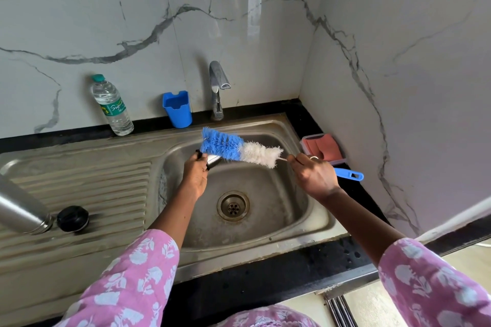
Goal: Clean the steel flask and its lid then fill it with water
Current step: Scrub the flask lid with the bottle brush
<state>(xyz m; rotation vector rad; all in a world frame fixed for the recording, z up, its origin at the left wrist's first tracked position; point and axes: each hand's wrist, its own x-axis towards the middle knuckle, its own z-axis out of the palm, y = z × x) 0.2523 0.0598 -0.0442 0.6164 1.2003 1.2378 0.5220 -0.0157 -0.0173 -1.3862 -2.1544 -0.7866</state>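
Left hand [195, 175] grips the steel lid [214, 160], right hand [313, 178] grips the bottle brush [239, 150], both raised over the sink [279, 215].

Both forearms reach forward from pink floral sleeves. The left fingers curl round the lid, mostly hiding it, and the right fist closes on the brush's wire stem, its blue handle jutting out to the right. The brush's blue tip is at the lid. The steel flask [18, 207] lies on its side on the drainboard [93, 180] at the left, its open mouth just beside 1 black stopper [72, 219]. Behind the basin stand a tap [218, 87], a blue holder [178, 109] and a water bottle [111, 106].
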